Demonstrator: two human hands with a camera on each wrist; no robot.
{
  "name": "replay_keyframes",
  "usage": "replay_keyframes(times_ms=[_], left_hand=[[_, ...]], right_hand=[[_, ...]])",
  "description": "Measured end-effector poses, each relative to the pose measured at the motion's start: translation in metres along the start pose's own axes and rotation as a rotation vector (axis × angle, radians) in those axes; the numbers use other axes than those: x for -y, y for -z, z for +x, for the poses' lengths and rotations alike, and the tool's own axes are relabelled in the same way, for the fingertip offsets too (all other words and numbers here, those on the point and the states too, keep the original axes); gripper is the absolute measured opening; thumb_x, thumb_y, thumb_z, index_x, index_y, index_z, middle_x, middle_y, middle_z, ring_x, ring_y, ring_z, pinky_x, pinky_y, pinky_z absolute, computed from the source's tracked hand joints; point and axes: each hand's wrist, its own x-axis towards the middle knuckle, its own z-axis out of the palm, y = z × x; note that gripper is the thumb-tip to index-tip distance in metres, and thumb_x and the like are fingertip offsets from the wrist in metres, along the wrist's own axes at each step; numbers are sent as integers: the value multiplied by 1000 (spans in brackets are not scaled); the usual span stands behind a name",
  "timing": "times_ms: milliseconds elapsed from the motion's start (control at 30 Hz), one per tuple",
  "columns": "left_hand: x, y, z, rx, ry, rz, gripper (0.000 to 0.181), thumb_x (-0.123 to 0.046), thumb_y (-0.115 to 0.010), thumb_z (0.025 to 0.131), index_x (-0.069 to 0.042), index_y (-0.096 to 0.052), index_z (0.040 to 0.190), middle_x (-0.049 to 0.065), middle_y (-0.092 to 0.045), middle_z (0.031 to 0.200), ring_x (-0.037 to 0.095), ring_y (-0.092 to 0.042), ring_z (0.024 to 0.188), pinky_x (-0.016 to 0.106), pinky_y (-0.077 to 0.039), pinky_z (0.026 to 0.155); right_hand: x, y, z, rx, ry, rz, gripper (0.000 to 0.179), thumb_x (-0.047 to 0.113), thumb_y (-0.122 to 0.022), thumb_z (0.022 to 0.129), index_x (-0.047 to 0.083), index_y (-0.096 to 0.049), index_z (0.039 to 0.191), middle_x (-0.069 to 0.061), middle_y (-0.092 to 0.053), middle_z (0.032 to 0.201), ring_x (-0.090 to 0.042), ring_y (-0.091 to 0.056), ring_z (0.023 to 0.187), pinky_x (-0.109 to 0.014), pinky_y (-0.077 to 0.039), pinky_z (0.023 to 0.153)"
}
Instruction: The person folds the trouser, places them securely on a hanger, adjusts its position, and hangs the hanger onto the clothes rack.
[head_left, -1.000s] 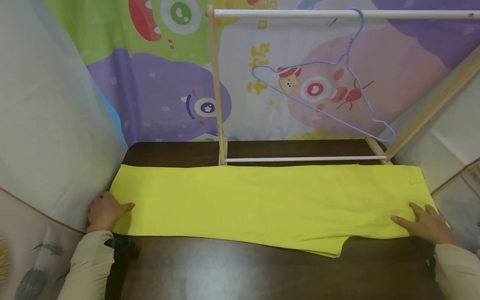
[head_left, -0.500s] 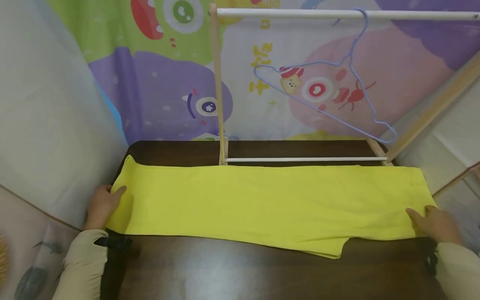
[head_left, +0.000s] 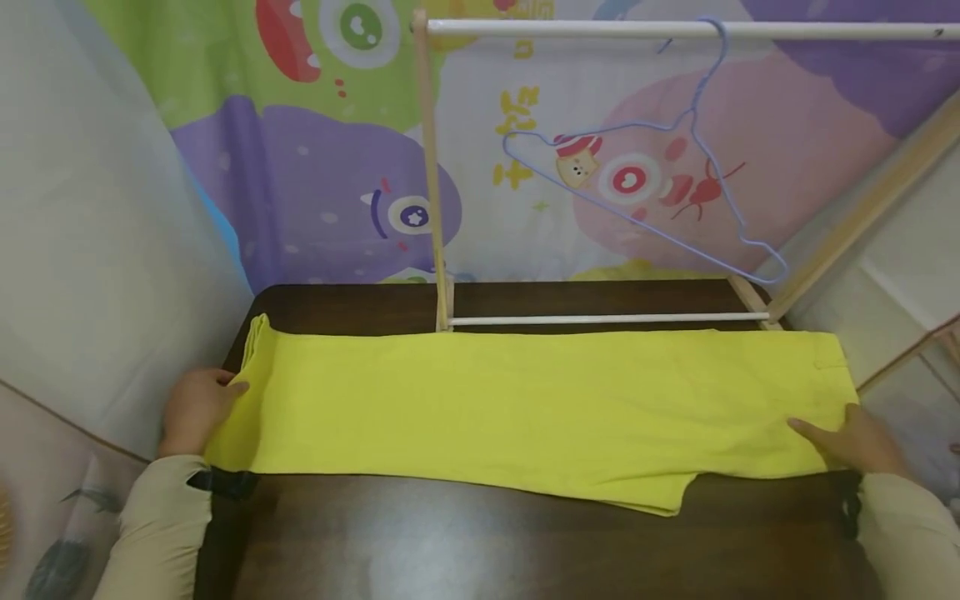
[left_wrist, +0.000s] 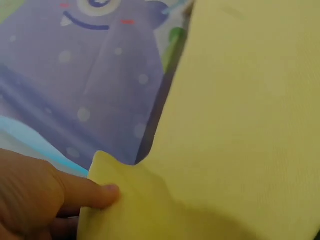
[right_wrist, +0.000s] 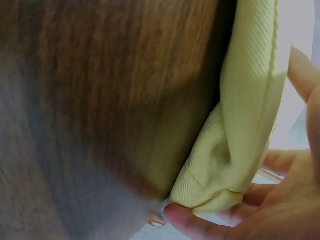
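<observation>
Yellow trousers (head_left: 487, 408), folded lengthwise, lie flat across the dark wooden table (head_left: 525, 550). At the hem end my left hand (head_left: 197, 408) pinches the edge, thumb on top, and that end curls up off the table. The left wrist view shows the thumb (left_wrist: 102, 195) pressed on the cloth near a raised corner. My right hand (head_left: 870, 437) holds the waist end at the far right, its thumb lying over the cloth. Up close in the right wrist view, the right fingers (right_wrist: 200, 222) are at the folded, stitched waist edge (right_wrist: 215, 200).
Behind the trousers stands a wooden rack with a white top rail (head_left: 562, 29) and a low white bar (head_left: 600, 319). A blue wire hanger (head_left: 693, 108) hangs from the rail. A cartoon-printed curtain (head_left: 330, 183) backs the table, with pale cloth walls (head_left: 90, 208) at the sides.
My left hand has moved slightly outward and lifted the hem end, which lay flat before. My right hand has shifted its hold at the waist end, its fingers moving from on top to the edge.
</observation>
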Motion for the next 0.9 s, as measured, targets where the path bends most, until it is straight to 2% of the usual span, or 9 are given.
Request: replay_keyframes(times_ms=[167, 300, 400, 500, 600, 667, 767, 833, 900], left_hand=[[-1, 3, -2, -40, -45, 114, 27, -5, -61, 89, 20, -62, 97, 36, -62, 93, 46, -59, 73, 51, -48, 58], [2, 4, -4, -128, -54, 129, 20, 1, -54, 85, 15, -61, 72, 28, -60, 69, 39, -56, 57, 46, -43, 44], [4, 4, -5, -173, -43, 131, 27, 3, -48, 82, 7, -54, 56, 22, -54, 57, 34, -51, 49, 43, -37, 38], [3, 5, -8, -189, -16, 155, 29, 3, -46, 82, 6, -51, 54, 24, -53, 57, 36, -51, 49, 44, -37, 38], [3, 4, -10, -192, -5, 180, 31, 3, -46, 83, 6, -50, 53, 24, -52, 57, 36, -52, 50, 44, -37, 39], [2, 4, -10, -188, 0, 191, 31, 2, -45, 83, 5, -50, 52, 23, -52, 57, 36, -52, 50, 44, -37, 39], [1, 2, -10, -190, -8, 178, 33, 2, -45, 83, 3, -48, 50, 21, -50, 55, 35, -51, 49, 43, -36, 38], [2, 1, -10, -194, -12, 169, 34, 1, -46, 83, 0, -46, 49, 17, -48, 53, 33, -49, 48, 42, -35, 38], [3, 1, -9, -197, -20, 158, 34, 1, -46, 81, -4, -44, 48, 13, -46, 51, 30, -46, 48, 41, -34, 38]], right_hand=[[1, -3, -1, -64, -42, -59, 116, 69, -52, 88, -34, -17, 130, -57, -26, 124, -69, -39, 102, -69, -40, 81], [9, -4, -4, -181, -62, -74, 110, 66, -58, 86, -31, -27, 129, -52, -34, 122, -66, -39, 100, -69, -33, 88], [14, -1, -4, -251, -71, -104, 103, 67, -62, 83, -31, -41, 107, -46, -48, 98, -56, -48, 85, -61, -39, 81], [14, 4, -4, -189, -84, -151, 89, 74, -57, 81, -14, -48, 70, -24, -49, 64, -34, -49, 59, -45, -45, 59], [10, 9, -1, -40, -103, -144, 77, 79, -48, 83, 7, -43, 57, -4, -41, 55, -17, -40, 51, -31, -40, 50], [5, 11, 1, 39, -127, -103, 77, 79, -44, 84, 6, -44, 58, -4, -41, 57, -16, -42, 52, -31, -43, 51], [0, 12, 1, 53, -133, -30, 92, 73, -42, 89, -18, -55, 85, -33, -52, 77, -39, -55, 65, -44, -50, 60], [-3, 9, 1, 13, -149, 40, 101, 68, -44, 90, -31, -44, 112, -48, -47, 101, -55, -54, 83, -54, -49, 69], [-4, 5, 1, -47, -148, 88, 106, 63, -45, 92, -35, -23, 127, -54, -32, 121, -64, -44, 100, -63, -45, 77]])
